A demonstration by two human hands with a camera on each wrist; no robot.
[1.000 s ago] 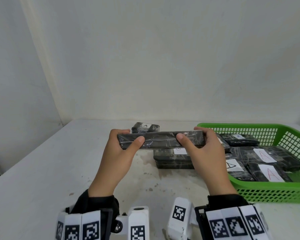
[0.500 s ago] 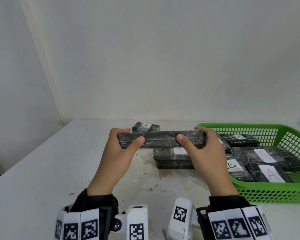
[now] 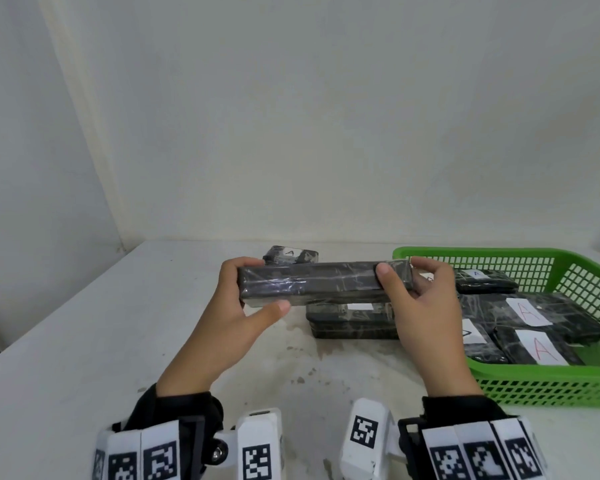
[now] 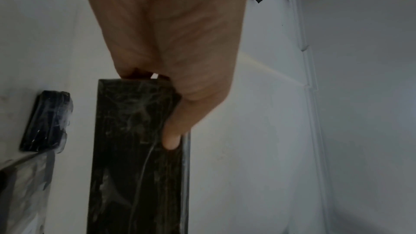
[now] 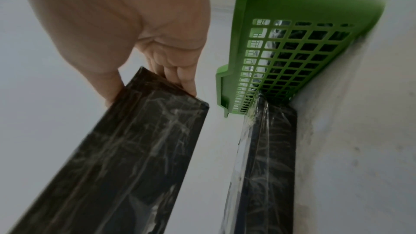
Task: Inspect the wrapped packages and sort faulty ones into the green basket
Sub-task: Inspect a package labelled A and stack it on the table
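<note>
Above the table [image 3: 84,341], near us, we hold a black wrapped package [image 3: 312,282] level between both hands, its narrow edge toward us. Left hand [image 3: 229,323] pinches its left end, thumb in front, fingers curled behind; right hand [image 3: 420,306] pinches the right end likewise. Beneath lies a stack [image 3: 350,323]. Beyond sits a small package [image 3: 290,255]. Right stands the green basket [image 3: 551,386], holding labelled packages [image 3: 534,341].

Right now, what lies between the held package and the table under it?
In the head view, a stack of wrapped packages sits on the table below the held package, with air between.
</note>
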